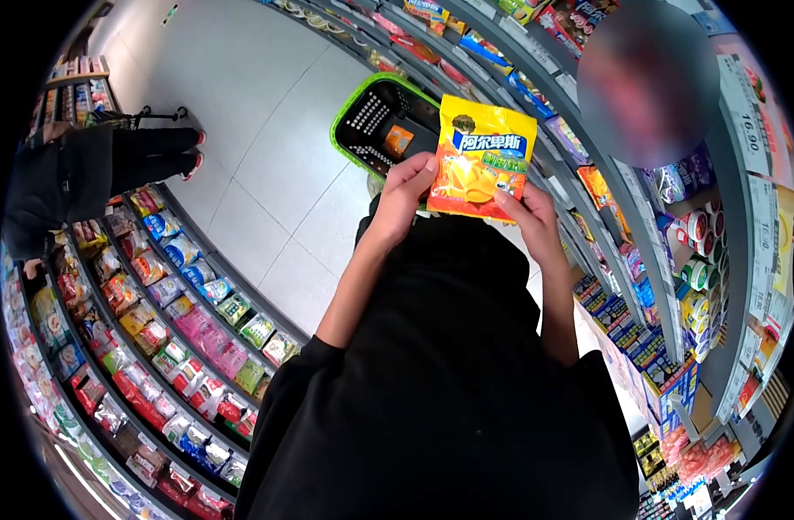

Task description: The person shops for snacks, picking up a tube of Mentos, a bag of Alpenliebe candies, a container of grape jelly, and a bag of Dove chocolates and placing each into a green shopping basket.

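Note:
A yellow and orange candy bag (482,158) with a blue label is held up in front of me, its printed front facing me. My left hand (406,192) pinches its left edge, thumb on the front. On the lower right side, my right hand (532,217) grips the same bag, also with the thumb on the front. Just beyond the bag stands a black shopping basket (355,121) with a green rim, partly covered by the bag. Inside the basket lies a small orange packet (399,140).
Shelves of bagged snacks (189,325) curve along the left, and a stocked shelf with price tags (627,208) runs close on my right. A person in black (72,178) stands at the left beside a cart (141,114). Grey floor tiles (267,113) lie between.

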Demonstrator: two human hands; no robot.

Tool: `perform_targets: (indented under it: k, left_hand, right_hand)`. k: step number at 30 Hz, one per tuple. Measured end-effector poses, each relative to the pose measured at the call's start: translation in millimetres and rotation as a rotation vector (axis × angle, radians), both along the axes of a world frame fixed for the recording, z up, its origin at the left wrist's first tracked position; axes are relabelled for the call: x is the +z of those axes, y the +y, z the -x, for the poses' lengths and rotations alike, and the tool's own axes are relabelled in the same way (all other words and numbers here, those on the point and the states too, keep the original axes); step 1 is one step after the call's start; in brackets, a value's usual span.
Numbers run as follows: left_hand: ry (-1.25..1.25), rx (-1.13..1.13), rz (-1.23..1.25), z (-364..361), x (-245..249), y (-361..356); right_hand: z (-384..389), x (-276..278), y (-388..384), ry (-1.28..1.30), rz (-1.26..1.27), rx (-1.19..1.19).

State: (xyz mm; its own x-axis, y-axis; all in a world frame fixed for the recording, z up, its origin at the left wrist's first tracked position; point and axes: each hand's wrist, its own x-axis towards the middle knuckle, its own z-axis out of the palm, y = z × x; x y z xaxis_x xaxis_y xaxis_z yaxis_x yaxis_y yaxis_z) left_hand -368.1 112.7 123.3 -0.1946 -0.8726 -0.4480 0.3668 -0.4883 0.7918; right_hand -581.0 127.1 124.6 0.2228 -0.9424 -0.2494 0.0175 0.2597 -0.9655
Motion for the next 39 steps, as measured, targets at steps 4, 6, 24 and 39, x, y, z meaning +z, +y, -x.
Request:
perform_targets:
  k: [4, 6, 24, 39]
  left_hand:
    - [-0.063, 0.023, -0.018, -10, -11, -8]
    - [-0.113, -0.005, -0.01, -18, -23, -12]
    - [0.13, 0.201, -0.313, -81, -199, 2]
    - [0.004, 0.049, -0.401, -107, -313, -11]
  right_hand:
    - [-14, -12, -5, -0.041, -0.054, -0.036]
    - [-17, -22, -11, 0.014, -0.152, 0.006]
    - [-80, -181, -56, 0.213, -0.522, 0.281]
    - [-110, -356, -81, 0.028, -1.049, 0.151]
